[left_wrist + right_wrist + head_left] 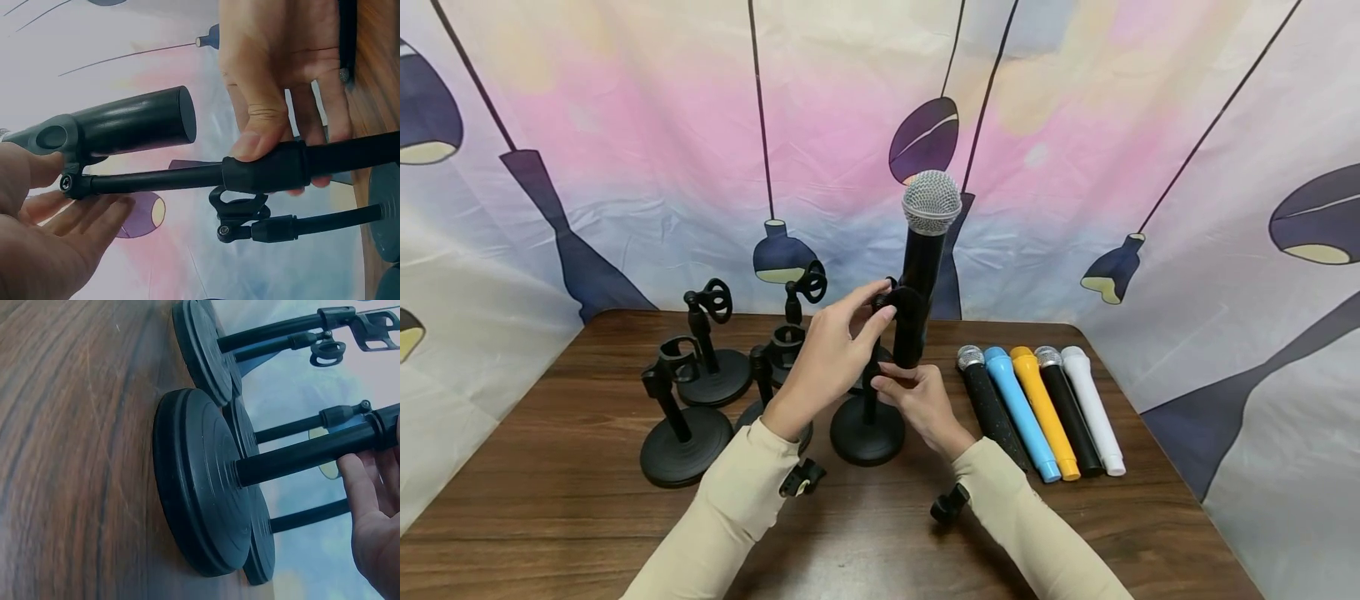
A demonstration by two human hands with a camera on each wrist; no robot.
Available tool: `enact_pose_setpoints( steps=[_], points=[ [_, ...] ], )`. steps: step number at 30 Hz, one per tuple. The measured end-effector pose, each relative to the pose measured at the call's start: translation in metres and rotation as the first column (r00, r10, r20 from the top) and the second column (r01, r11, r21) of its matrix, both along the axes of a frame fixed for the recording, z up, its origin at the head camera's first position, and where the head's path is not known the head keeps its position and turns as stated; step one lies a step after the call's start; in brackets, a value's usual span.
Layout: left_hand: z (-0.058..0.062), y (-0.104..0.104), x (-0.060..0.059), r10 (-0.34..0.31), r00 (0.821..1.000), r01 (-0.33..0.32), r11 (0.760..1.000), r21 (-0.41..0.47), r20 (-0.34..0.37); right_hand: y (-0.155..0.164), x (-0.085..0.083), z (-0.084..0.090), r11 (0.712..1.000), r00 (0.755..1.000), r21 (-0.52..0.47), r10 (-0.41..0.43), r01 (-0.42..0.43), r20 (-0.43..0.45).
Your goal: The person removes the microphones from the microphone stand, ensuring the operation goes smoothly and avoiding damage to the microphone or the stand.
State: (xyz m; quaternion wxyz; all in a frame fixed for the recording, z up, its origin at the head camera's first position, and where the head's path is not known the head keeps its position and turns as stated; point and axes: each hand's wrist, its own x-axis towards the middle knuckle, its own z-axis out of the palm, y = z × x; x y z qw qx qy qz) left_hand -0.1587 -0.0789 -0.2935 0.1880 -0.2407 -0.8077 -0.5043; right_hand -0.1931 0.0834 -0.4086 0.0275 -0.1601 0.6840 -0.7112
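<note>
A black desk microphone stand (867, 433) stands upright near the table's middle, its round base on the wood. A black microphone (919, 267) with a silver mesh head sits tilted in the stand's clip (51, 137). My left hand (831, 354) holds the clip's joint between thumb and fingers, just beside the microphone. Lower down, my right hand (925, 404) pinches the thick collar (265, 167) on the stand's pole, thumb on one side and fingers behind. In the right wrist view the pole (300, 455) rises from the base to my right hand (375, 531).
Several more black stands with empty clips, one at the front left (685, 446), stand left of and behind my hands. To the right lies a row of microphones: speckled black, blue (1022, 417), yellow (1045, 412), black and white (1093, 412). A printed cloth (662, 125) hangs behind the table.
</note>
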Motion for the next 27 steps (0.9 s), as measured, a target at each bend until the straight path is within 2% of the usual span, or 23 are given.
enact_pose_setpoints(
  steps=[5, 9, 12, 15, 17, 21, 27],
  points=[
    [-0.001, -0.003, -0.004, 0.027, 0.999, -0.026, 0.999, 0.019, -0.047, -0.005, 0.003, -0.001, 1.000, 1.000, -0.005, 0.022, -0.022, 0.002],
    [-0.002, -0.006, -0.007, 0.008, 0.999, -0.005, 0.998, 0.066, -0.045, -0.006, 0.004, 0.000, 1.000, 1.000, -0.002, 0.029, -0.029, 0.008],
    [-0.002, -0.007, -0.009, -0.014, 0.999, 0.017, 0.996, 0.083, -0.038, 0.000, 0.005, 0.003, 0.993, 0.999, 0.110, 0.038, -0.034, -0.037],
    [-0.003, -0.008, -0.009, -0.030, 0.999, 0.033, 0.995, 0.099, -0.035, 0.011, 0.005, 0.012, 0.973, 0.994, 0.221, 0.081, -0.064, -0.069],
    [-0.003, -0.008, -0.009, -0.035, 0.999, 0.039, 0.994, 0.104, -0.037, 0.022, 0.004, 0.024, 0.958, 0.991, 0.275, 0.111, -0.085, -0.077],
    [-0.003, -0.007, -0.010, -0.022, 0.999, 0.026, 0.995, 0.095, -0.047, 0.045, 0.001, 0.059, 0.947, 0.990, 0.311, 0.114, -0.082, -0.085],
    [-0.005, -0.006, -0.010, -0.001, 0.999, 0.005, 0.997, 0.083, -0.054, 0.058, 0.000, 0.118, 0.956, 0.971, 0.284, 0.130, -0.069, -0.202]
  ],
)
